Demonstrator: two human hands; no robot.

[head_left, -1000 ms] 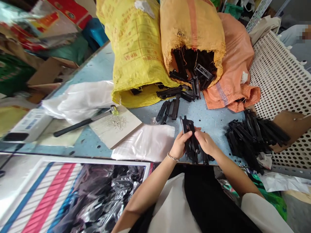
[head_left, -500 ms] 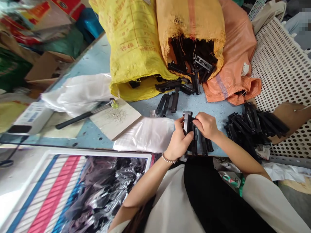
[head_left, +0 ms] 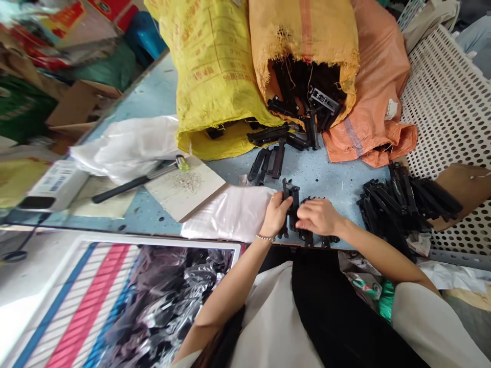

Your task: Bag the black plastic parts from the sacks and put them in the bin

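Several long black parts (head_left: 293, 209) lie side by side at the front edge of the blue table (head_left: 341, 176). My left hand (head_left: 276, 212), with a beaded bracelet at the wrist, is closed on the leftmost black part (head_left: 285, 225). Just to the right, my right hand (head_left: 318, 215) is over the row with its fingers curled downward; whatever its fingertips hold is hidden. More black parts (head_left: 276, 159) lie farther back, in front of an orange-yellow sack (head_left: 303, 36) full of similar pieces.
A yellow sack (head_left: 215, 76) and an orange sack (head_left: 383, 76) stand at the back. At the left, a hammer (head_left: 126, 188) touches a pale board (head_left: 192, 191) beside plastic bags (head_left: 230, 212). A black pile (head_left: 387, 204) sits right, near a perforated white crate (head_left: 445, 102).
The grey-topped piece between my hands is no longer seen there. My left hand has moved slightly left and down onto a black part; my right hand has shifted left and down over the row.
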